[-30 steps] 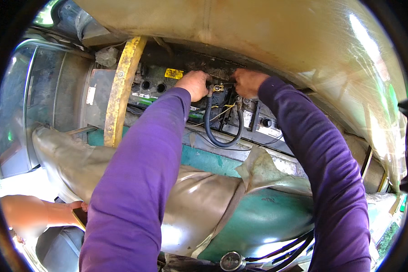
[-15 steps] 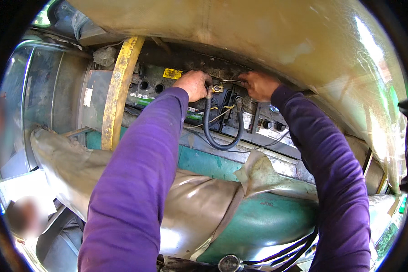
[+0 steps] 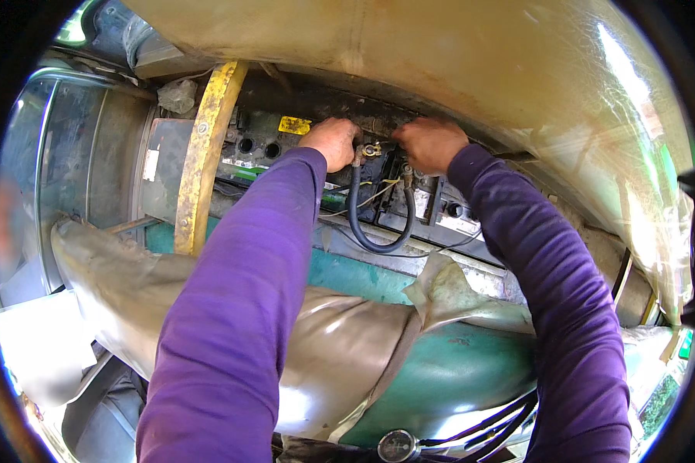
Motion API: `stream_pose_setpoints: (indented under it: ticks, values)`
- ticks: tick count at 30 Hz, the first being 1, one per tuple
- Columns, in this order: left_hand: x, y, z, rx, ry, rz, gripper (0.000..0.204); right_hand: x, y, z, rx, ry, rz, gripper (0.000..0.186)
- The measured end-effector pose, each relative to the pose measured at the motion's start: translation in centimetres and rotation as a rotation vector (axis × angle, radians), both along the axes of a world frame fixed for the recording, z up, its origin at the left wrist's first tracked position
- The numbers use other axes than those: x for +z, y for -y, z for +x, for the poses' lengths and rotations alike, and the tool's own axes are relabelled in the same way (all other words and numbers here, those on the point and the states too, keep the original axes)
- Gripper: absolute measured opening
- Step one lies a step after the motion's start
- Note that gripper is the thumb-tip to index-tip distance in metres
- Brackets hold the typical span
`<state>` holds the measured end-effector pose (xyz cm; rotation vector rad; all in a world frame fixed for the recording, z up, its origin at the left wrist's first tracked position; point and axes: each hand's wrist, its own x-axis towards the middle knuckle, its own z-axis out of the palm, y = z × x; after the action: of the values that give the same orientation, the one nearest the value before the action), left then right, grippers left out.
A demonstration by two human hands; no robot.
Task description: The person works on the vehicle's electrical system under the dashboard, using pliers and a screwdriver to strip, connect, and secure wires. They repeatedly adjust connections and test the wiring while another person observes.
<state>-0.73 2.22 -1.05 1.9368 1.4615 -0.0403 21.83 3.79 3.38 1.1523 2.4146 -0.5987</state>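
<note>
Two dark batteries sit side by side in a recess, the left battery (image 3: 259,143) with round holes in its top and the right battery (image 3: 445,202) partly under my right arm. A thick black cable (image 3: 382,248) loops between them, ending at a brass terminal clamp (image 3: 371,150). My left hand (image 3: 332,144) is closed just left of the clamp, its fingertips hidden behind the knuckles. To the clamp's right, my right hand (image 3: 431,144) is closed with fingers pinched together. What either hand grips is hidden.
A yellow metal bar (image 3: 201,154) crosses the recess on the left. Tan sheeting (image 3: 347,339) drapes over a green surface (image 3: 448,378) in front. A tan panel (image 3: 440,46) overhangs the back. A round gauge with hoses (image 3: 398,446) lies at the lower edge.
My right hand has moved left, closer to the clamp. A thin metal piece seen at its fingertips before is now out of sight. My left hand stays nearly in place.
</note>
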Motion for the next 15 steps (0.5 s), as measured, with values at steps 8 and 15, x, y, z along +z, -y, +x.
stream_pose_setpoints:
  ticks: [8, 15]
  values:
    - [0.1, 0.2, -0.1, -0.007, 0.027, 0.038, 0.042, -2.7, -0.4, 2.8, -0.153, -0.061, -0.045, 0.046]
    - [-0.4, -0.2, -0.1, 0.005, -0.023, 0.020, 0.035, -1.9, -2.3, -1.8, -0.378, -0.130, -0.116, 0.047]
